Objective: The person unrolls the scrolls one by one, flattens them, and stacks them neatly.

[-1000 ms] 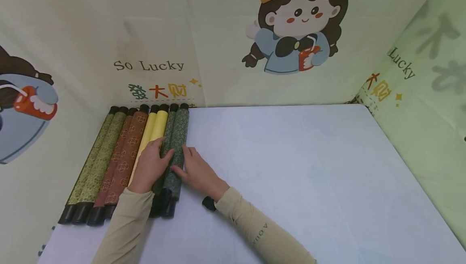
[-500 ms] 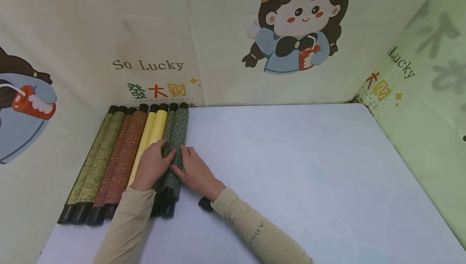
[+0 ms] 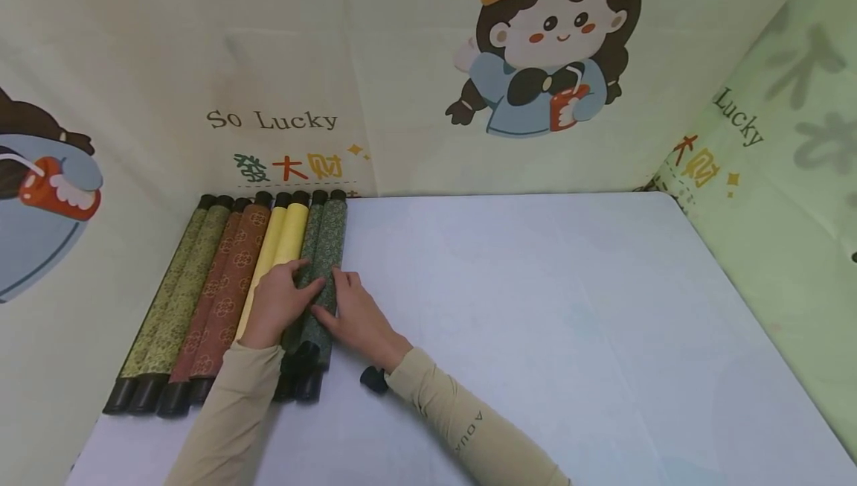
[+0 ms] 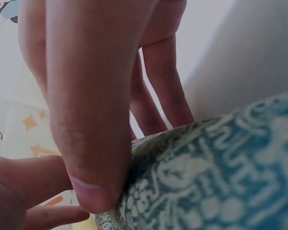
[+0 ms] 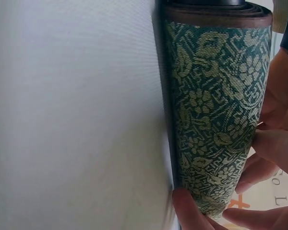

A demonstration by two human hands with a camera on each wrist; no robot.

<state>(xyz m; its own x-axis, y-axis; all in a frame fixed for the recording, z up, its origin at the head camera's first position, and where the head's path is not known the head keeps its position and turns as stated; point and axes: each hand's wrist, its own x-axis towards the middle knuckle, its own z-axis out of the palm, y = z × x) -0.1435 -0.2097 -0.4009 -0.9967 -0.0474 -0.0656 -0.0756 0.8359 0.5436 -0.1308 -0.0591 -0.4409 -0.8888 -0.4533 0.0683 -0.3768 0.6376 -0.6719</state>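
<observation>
A dark green patterned scroll [image 3: 331, 237] with black ends lies at the right end of a row of scrolls. My left hand [image 3: 277, 304] holds its left side. In the left wrist view, the thumb [image 4: 93, 143] rests against the patterned cloth, and some fingers are partly hidden behind the roll. From the right, my right hand [image 3: 364, 321] grips the same scroll, with thumb and fingers on opposite sides in the right wrist view. Another dark green scroll [image 3: 312, 229] lies close on the left, partly covered by the left hand.
Further left lie two yellow scrolls [image 3: 292, 233], two reddish-brown flowered ones [image 3: 234, 285] and two olive-green ones [image 3: 174, 322]. All are on a white table [image 3: 535, 322] before a printed cloth backdrop [image 3: 402, 99]. A black object [image 3: 373, 379] sits at the right wrist.
The near black end of the held scroll has shifted slightly left. Both hands stay almost in place, the right forearm easing a little leftward.
</observation>
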